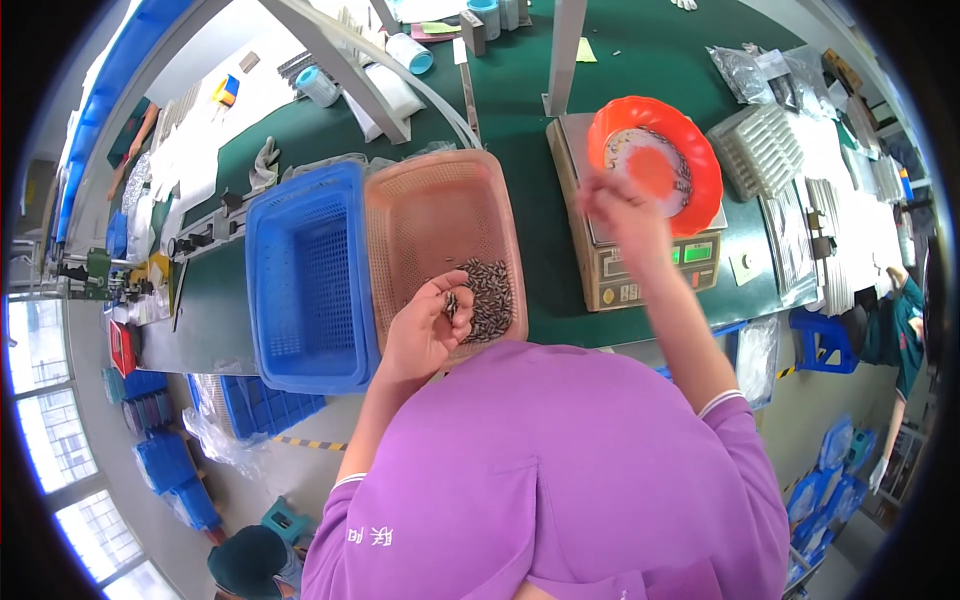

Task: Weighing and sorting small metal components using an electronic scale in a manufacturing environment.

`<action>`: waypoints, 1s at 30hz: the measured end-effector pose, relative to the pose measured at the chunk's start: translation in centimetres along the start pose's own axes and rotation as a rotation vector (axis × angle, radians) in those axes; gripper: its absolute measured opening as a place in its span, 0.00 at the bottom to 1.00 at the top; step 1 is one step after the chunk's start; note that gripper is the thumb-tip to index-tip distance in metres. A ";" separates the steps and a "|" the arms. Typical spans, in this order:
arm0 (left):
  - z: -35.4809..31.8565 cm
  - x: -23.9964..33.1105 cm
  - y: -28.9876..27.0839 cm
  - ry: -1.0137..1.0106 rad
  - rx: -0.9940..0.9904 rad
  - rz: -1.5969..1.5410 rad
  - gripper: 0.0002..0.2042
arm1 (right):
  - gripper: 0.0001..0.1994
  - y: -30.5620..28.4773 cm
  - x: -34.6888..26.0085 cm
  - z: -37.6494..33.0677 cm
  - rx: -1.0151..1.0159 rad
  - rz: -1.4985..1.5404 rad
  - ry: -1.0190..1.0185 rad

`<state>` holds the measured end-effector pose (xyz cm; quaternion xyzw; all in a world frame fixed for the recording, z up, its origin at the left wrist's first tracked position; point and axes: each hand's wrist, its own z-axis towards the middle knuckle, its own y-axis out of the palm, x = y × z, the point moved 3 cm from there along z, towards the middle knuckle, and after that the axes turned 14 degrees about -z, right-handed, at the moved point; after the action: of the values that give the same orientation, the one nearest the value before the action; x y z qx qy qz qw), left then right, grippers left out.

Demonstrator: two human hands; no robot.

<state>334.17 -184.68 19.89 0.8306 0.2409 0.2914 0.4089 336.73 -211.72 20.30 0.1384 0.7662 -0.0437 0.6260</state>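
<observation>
My left hand, palm up with curled fingers, is over the near part of a pink plastic basket. A few small metal parts show in its cupped fingers, beside a heap of the same dark, shiny metal parts. My right hand is smeared by motion at the left rim of an orange-red scalloped bowl, so its fingers are unclear. More small parts lie in that bowl. The bowl sits on a weighing scale with a lit green display.
A blue plastic basket stands directly left of the pink one. Grey frame posts rise from the green table. White ribbed trays and clear plastic bags lie right of the scale. Other people are at the far right and lower left.
</observation>
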 end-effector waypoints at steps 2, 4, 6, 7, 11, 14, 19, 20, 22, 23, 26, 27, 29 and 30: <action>0.0 0.2 -0.1 0.005 0.015 0.030 0.15 | 0.11 -4.5 -1.1 1.4 0.177 -0.437 -0.263; -0.1 0.3 0.0 0.007 0.030 0.058 0.16 | 0.11 -5.6 -2.5 1.3 0.285 -0.785 -0.392; -0.2 0.2 0.1 0.032 0.031 0.155 0.14 | 0.12 -4.9 -3.4 0.9 0.421 -1.169 -0.660; -0.2 0.1 0.3 0.032 0.030 0.158 0.14 | 0.12 -4.1 -2.3 1.1 0.342 -1.026 -0.613; -0.4 -0.3 1.2 0.019 -0.029 0.327 0.11 | 0.13 4.4 1.2 -1.6 -0.262 -0.316 -0.146; 0.1 -0.6 1.2 -0.007 -0.096 0.347 0.11 | 0.21 9.4 4.0 -4.2 -0.569 0.241 0.324; 0.5 -1.1 1.5 0.011 -0.075 0.424 0.12 | 0.23 11.7 5.0 -5.6 -0.704 0.565 0.576; 0.5 -1.1 1.5 0.028 -0.079 0.446 0.13 | 0.23 11.8 5.1 -5.6 -0.720 0.606 0.567; 0.4 -1.1 1.6 0.044 -0.084 0.467 0.15 | 0.23 11.7 5.6 -5.6 -0.685 0.632 0.588; 0.4 -1.1 1.6 0.052 -0.101 0.446 0.15 | 0.23 11.5 5.8 -5.5 -0.648 0.659 0.608; 0.4 -1.1 1.6 0.074 -0.119 0.428 0.17 | 0.20 11.1 5.8 -5.5 -0.646 0.710 0.630; 0.4 -1.0 1.6 0.086 -0.122 0.432 0.17 | 0.20 10.8 5.6 -5.5 -0.645 0.708 0.630; 0.4 -0.8 1.4 0.082 -0.110 0.383 0.18 | 0.17 9.4 4.9 -4.9 -0.538 0.476 0.507; 0.4 -0.6 1.3 0.074 -0.099 0.336 0.18 | 0.16 8.0 4.6 -3.9 -0.485 0.439 0.388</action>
<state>334.23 -185.98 20.59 0.8267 0.0991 0.3973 0.3859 334.38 -202.36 17.53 0.1530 0.8106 0.3011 0.4783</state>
